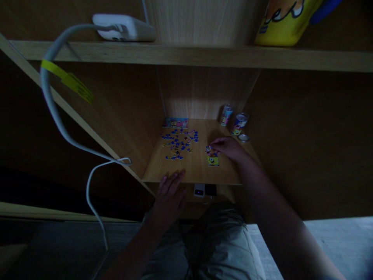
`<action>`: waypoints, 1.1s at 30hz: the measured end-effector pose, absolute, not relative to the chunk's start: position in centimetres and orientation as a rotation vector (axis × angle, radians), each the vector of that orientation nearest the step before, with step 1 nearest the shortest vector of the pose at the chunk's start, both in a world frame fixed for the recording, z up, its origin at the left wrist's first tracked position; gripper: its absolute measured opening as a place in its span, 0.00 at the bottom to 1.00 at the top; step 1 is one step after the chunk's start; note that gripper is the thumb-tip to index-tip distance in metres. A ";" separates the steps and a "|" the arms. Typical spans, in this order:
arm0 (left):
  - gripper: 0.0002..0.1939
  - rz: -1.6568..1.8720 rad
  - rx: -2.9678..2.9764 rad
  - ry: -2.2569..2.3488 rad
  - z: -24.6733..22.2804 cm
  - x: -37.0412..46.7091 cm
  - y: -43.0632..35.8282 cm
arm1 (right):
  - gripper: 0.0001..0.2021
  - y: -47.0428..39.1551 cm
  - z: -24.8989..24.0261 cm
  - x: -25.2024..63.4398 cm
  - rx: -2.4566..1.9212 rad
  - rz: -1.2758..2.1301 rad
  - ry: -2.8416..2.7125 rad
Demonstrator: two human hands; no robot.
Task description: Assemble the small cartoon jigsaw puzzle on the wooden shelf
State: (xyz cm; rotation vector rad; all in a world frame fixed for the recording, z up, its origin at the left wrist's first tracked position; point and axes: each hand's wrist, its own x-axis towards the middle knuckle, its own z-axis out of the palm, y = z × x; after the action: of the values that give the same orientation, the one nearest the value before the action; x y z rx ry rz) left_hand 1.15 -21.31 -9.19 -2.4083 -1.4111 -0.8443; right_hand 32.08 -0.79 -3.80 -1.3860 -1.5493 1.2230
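Note:
Loose jigsaw puzzle pieces (180, 146), many of them blue, lie spread over the left half of the wooden shelf. To their right is a partly joined jigsaw section (213, 160) with a yellow cartoon face. At its upper edge my right hand (229, 147) has its fingers closed in a pinch around what looks like a puzzle piece, mostly hidden by the fingertips. My left hand (171, 192) rests with fingers stretched out at the shelf's front edge, below the loose pieces, holding nothing. A printed picture card (175, 123) lies against the back left.
Two printed cans (226, 115) stand at the back right, with a round metal lid (243, 137) beside them. Overhead, an upper shelf (186, 54) carries a white adapter (125, 28) and a yellow container (284, 23). A grey cable (58, 120) hangs at left.

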 end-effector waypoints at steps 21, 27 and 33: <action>0.06 -0.819 -2.417 -1.417 -9.4 1.1 -21.3 | 0.10 -0.9 -3.8 31.8 -1.432 1.035 -1.720; 0.07 -0.825 -2.402 -1.413 -9.7 1.2 -21.3 | 0.12 -1.2 -3.5 31.5 -1.420 1.082 -1.697; 0.06 -0.803 -2.426 -1.434 -9.5 1.1 -21.4 | 0.12 -1.1 -4.2 31.5 -1.388 1.097 -1.696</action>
State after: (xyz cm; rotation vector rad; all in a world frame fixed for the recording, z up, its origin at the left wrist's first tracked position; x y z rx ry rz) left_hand 1.08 -21.37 -9.53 -2.4258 -1.4343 -0.8035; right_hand 31.49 -1.12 -4.16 -1.3877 -1.6956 1.0965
